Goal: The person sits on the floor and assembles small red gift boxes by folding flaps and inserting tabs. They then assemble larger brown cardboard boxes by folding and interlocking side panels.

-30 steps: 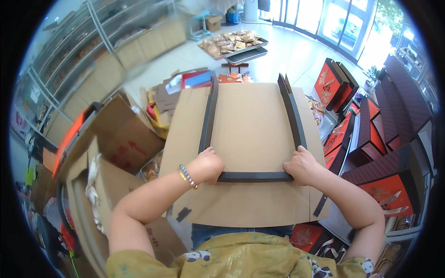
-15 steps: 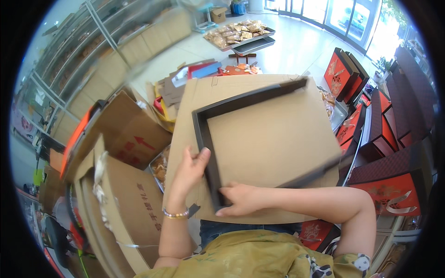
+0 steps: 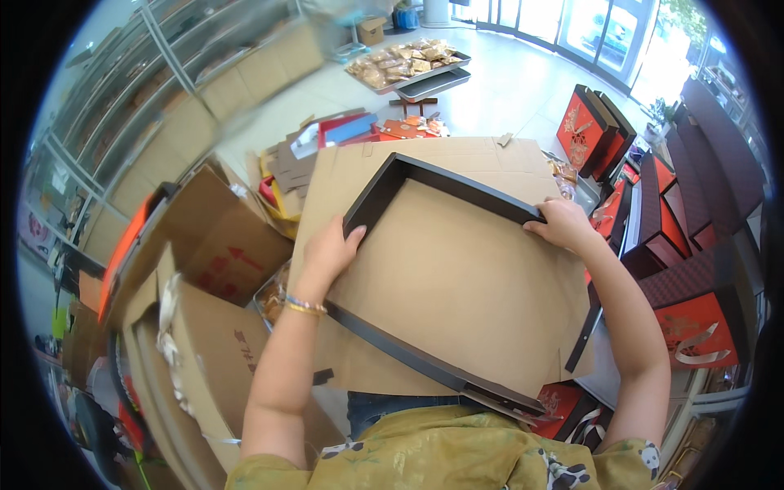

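Note:
A black strip of stiff card (image 3: 465, 189), folded at its corners into an open four-sided frame, lies over a brown cardboard sheet (image 3: 457, 278) in front of me. My left hand (image 3: 329, 253) grips the frame's left side, thumb on the inner face. At the far right corner my right hand (image 3: 563, 224) pinches the strip between thumb and fingers. The strip's near side slants down to the right, and its end overhangs the sheet's near edge by my lap. Part of the right side is hidden behind my right forearm.
Open cartons (image 3: 220, 327) stand close on the left. Red and dark gift boxes (image 3: 702, 327) crowd the right. Beyond the sheet are flattened card pieces (image 3: 298, 167) and a tray of wrapped packets (image 3: 400, 65). A small scrap (image 3: 505, 140) lies at the sheet's far edge.
The frame has turned on the sheet, and one corner now points away from me. My right hand has gone from the near left corner to the far right one; my left has slid slightly farther away.

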`<state>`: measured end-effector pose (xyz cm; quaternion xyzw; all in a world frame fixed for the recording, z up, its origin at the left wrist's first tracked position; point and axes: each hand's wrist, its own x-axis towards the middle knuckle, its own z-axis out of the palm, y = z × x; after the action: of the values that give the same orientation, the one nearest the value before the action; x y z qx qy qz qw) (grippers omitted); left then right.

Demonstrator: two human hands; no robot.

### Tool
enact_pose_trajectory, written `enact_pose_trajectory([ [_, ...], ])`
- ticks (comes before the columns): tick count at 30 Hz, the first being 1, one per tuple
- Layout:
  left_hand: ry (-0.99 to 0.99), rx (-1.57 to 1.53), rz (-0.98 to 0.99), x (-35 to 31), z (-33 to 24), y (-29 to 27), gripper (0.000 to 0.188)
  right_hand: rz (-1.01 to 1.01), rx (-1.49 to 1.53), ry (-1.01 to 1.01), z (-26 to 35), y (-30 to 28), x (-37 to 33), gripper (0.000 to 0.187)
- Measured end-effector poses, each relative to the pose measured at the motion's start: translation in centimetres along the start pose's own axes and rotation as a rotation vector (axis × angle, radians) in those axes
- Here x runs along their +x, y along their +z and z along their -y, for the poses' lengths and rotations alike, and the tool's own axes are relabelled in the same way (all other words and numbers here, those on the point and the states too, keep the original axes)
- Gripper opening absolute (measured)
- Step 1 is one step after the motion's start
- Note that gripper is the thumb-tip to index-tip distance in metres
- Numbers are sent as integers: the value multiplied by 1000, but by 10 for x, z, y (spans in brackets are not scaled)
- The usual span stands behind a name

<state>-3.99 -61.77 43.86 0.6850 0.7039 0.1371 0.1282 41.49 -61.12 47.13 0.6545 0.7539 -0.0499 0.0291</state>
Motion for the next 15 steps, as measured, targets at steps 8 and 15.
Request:
enact_pose_trajectory([
  [8,-31,-514,478,114,-25,-24,91,-358,294,-47,13,25,-26,27],
  [15,107,-418,307,135,-47,-13,39,-151,375,-62,10,-6,-33,42],
])
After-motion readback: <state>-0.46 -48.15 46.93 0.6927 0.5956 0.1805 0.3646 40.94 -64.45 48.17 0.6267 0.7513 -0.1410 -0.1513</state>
